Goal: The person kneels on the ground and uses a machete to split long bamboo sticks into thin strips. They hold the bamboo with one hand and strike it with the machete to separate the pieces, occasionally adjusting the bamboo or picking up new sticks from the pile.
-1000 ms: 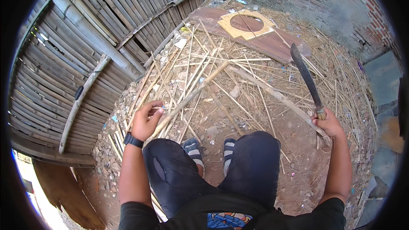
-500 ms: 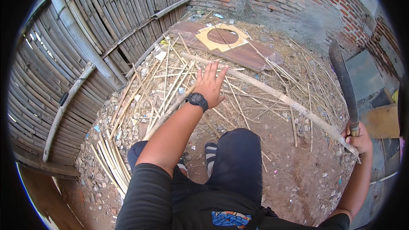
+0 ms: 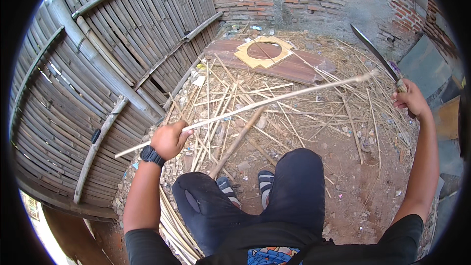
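My left hand (image 3: 169,140) is closed around a long, pale bamboo stick (image 3: 274,99), near its left end. The stick slants up to the right in front of my knees, and its frayed far tip is close to the machete. Out to the right, my right hand (image 3: 413,99) grips the handle of a machete (image 3: 377,53). Its dark, curved blade points up and to the left, apart from the stick. A short wooden pole (image 3: 239,141) rests on the ground beyond my feet, passing below the bamboo stick.
Split bamboo strips (image 3: 216,105) lie scattered over the straw and rubble. A bundle of strips (image 3: 174,225) is beside my left leg. Farther off, a brown board (image 3: 309,66) carries a yellow frame with a round hole (image 3: 243,59). A bamboo wall (image 3: 117,34) and a brick wall (image 3: 324,0) enclose the area.
My left hand has gone from lying spread on the pole to gripping the bamboo stick at lower left. My right hand has risen, off the stick's end, and the machete blade now leans left.
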The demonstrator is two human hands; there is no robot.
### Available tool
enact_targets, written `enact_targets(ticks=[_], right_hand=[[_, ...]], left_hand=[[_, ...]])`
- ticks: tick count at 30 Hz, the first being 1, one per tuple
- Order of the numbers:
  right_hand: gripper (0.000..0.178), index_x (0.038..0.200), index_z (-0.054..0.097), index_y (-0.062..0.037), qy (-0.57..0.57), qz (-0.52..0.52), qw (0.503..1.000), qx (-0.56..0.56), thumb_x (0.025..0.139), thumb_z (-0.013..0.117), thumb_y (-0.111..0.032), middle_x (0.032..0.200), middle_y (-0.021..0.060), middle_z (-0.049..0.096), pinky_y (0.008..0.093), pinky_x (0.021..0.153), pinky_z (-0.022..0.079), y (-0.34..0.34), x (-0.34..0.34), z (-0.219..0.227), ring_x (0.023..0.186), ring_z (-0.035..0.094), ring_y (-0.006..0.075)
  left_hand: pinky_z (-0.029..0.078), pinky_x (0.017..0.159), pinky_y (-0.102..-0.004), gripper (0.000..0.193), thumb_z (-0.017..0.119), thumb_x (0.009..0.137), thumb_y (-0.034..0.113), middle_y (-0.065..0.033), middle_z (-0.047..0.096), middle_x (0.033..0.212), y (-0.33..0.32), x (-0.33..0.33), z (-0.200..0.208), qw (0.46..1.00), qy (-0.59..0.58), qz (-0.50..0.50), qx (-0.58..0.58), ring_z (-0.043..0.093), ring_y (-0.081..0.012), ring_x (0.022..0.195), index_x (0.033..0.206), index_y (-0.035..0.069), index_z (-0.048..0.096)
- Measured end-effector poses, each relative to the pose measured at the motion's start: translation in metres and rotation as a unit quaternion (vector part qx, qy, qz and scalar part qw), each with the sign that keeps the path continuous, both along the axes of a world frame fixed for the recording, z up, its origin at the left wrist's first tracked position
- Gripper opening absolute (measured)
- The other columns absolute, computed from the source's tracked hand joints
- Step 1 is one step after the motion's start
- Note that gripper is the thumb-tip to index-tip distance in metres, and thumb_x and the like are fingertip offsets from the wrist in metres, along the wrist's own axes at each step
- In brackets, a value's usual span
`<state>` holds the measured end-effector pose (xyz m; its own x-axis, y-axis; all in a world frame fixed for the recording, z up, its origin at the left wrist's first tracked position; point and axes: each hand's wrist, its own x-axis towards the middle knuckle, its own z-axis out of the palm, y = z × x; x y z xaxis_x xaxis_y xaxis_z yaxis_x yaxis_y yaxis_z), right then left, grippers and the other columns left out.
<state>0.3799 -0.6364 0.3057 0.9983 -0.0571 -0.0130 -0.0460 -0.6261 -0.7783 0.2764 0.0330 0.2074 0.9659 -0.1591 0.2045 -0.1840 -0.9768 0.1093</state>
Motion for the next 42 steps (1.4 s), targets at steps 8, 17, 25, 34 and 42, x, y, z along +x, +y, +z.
enact_targets(ticks=[8, 17, 25, 34, 42], right_hand=[[0.041, 0.105, 0.059, 0.0014, -0.27, 0.036, 0.957, -0.104, 0.086, 0.069, -0.033, 0.089, 0.0159, 0.064, 0.039, 0.073, 0.047, 0.158, 0.038, -0.059, 0.081, 0.061, 0.0236], [0.026, 0.087, 0.058, -0.0104, -0.431, 0.403, 0.797, -0.134, 0.074, 0.076, -0.024, 0.073, 0.0079, 0.065, 0.0418, 0.061, 0.053, 0.415, -0.016, -0.147, 0.069, 0.068, 0.0276], [0.027, 0.086, 0.055, -0.0093, -0.323, 0.326, 0.881, -0.11, 0.072, 0.076, -0.02, 0.073, 0.0089, 0.063, 0.0441, 0.063, 0.053, 0.415, 0.023, -0.177, 0.071, 0.067, 0.0302], [0.021, 0.09, 0.059, -0.009, -0.26, 0.306, 0.913, -0.067, 0.078, 0.072, -0.02, 0.074, 0.0126, 0.065, 0.0446, 0.065, 0.053, 0.382, 0.056, -0.183, 0.071, 0.066, 0.0333], [0.024, 0.091, 0.06, -0.0099, -0.349, 0.376, 0.854, -0.087, 0.076, 0.074, -0.021, 0.075, 0.0118, 0.064, 0.0446, 0.065, 0.052, 0.393, 0.037, -0.184, 0.072, 0.066, 0.0329]], left_hand=[[0.035, 0.053, -0.0243, 0.043, 0.043, 0.103, 0.045, 0.0024, 0.046, 0.067, 0.024, -0.151, -0.044, 0.84, 0.218, 0.164, -0.47, 0.039, -0.0077, 0.057, 0.089, 0.007, 0.055], [0.038, 0.052, -0.0291, 0.042, 0.042, 0.104, 0.041, -0.003, 0.049, 0.065, -0.027, -0.205, -0.081, 0.834, 0.106, 0.263, -0.473, 0.046, -0.0153, 0.055, 0.085, 0.005, 0.054], [0.041, 0.051, -0.0384, 0.042, 0.045, 0.104, 0.034, -0.0135, 0.054, 0.06, -0.035, -0.245, -0.11, 0.914, 0.038, 0.311, -0.256, 0.054, -0.0274, 0.053, 0.081, 0.001, 0.054], [0.039, 0.051, -0.0313, 0.046, 0.042, 0.104, 0.038, -0.003, 0.05, 0.059, -0.034, -0.272, -0.112, 0.893, 0.084, 0.284, -0.34, 0.048, -0.0126, 0.054, 0.077, 0.002, 0.053], [0.041, 0.053, -0.0341, 0.047, 0.045, 0.103, 0.038, -0.0075, 0.051, 0.058, -0.03, -0.298, -0.131, 0.882, 0.073, 0.305, -0.353, 0.049, -0.0156, 0.055, 0.078, -0.001, 0.055]])
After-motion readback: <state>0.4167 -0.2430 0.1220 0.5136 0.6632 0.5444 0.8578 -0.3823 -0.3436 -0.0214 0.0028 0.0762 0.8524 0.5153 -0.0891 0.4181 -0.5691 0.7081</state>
